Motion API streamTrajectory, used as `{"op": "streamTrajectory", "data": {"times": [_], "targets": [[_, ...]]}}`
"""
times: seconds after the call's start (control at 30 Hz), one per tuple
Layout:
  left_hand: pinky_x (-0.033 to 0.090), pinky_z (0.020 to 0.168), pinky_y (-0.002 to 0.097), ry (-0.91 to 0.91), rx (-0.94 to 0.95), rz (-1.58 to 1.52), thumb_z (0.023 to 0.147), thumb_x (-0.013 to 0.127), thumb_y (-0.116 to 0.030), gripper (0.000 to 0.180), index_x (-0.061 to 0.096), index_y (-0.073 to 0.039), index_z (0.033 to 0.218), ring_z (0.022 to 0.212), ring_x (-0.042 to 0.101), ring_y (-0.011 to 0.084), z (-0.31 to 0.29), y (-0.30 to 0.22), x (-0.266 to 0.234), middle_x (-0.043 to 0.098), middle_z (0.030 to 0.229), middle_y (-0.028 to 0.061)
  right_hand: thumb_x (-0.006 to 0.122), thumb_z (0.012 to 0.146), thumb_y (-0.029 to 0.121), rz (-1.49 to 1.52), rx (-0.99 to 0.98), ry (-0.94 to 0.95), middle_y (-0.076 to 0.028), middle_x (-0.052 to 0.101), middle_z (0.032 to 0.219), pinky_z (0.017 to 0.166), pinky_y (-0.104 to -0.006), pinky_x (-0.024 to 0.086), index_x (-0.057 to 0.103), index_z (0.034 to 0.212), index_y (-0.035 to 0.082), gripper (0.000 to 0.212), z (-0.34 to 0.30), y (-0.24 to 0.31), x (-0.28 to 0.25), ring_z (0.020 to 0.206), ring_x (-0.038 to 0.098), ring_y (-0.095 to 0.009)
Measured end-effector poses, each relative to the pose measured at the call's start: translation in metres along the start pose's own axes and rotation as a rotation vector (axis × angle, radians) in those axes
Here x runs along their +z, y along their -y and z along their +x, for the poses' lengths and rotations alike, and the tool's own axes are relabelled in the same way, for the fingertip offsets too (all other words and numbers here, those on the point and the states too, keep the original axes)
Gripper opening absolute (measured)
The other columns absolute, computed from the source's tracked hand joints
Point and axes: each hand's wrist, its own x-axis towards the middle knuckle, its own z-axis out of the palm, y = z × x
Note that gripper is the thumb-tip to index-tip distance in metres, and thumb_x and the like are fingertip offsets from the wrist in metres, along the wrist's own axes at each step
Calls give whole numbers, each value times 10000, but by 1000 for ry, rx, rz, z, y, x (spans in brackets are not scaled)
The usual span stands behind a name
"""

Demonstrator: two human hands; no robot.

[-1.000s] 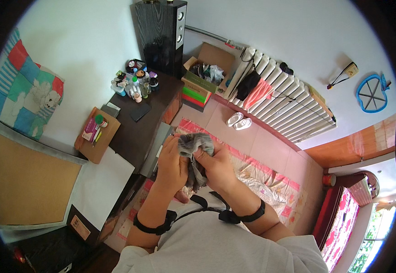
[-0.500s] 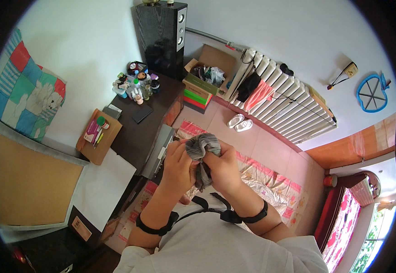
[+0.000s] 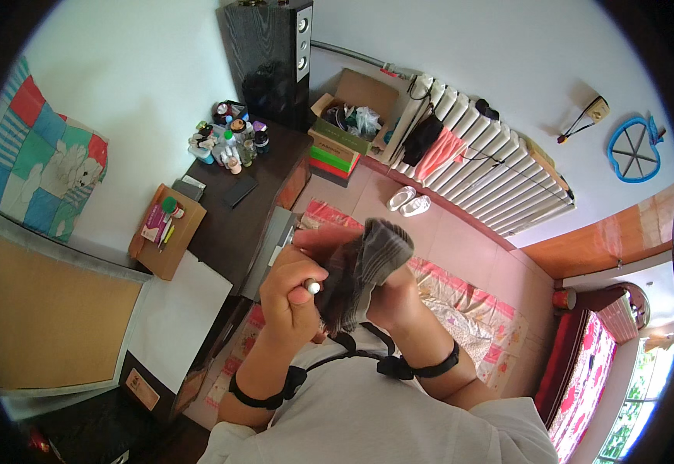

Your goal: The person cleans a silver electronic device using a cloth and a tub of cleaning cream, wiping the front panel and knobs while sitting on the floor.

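Observation:
In front of my chest, my left hand (image 3: pixel 289 298) is closed, and a small stick-like thing with a round white end (image 3: pixel 312 286) pokes out between its thumb and fingers. The rest of that thing is hidden. A dark grey striped cloth (image 3: pixel 372 259) spreads just to its right, touching or nearly touching the left fingers. My right hand (image 3: pixel 393 300) grips the cloth from behind and below; most of its fingers are covered by the fabric. Black straps circle both forearms.
On the left, a dark desk (image 3: pixel 232 232) carries bottles (image 3: pixel 232 147), a dark flat case (image 3: pixel 239 191) and a cardboard box (image 3: pixel 178 240) with pens. Beyond stand a tall speaker (image 3: pixel 267 69), an open carton (image 3: pixel 345 124), a white radiator (image 3: pixel 484 162) and white shoes (image 3: pixel 408 201). Patterned cloth (image 3: pixel 468 298) covers floor below.
The cloth was bunched between both hands; now it is spread out, higher and further right. The white-ended stick has come into sight in my left hand. My right hand has gone behind the cloth.

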Motion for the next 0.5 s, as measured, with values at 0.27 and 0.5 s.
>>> {"op": "streamTrajectory", "data": {"times": [0.27, 0.5], "targets": [[481, 831, 375, 120, -101, 254, 1007, 461, -448, 453, 580, -16, 1074, 912, 613, 278, -10, -4, -7, 622, 1040, 152, 597, 883, -2, -405, -245, 167, -173, 529, 1393, 996, -290, 408, 599, 1244, -43, 363, -8, -2, 8, 1168, 552, -182], [465, 916, 417, 120, 140, 484, 936, 597, -289, 368, 584, 18, 1139, 1073, 581, 315, -18, 2, -3, 612, 1158, 167, 586, 879, -36, -364, -141, -175, -33, 682, 995, 784, -244, 484, 652, 1095, -21, 226, -21, -8, 25, 883, 591, -86]]}}
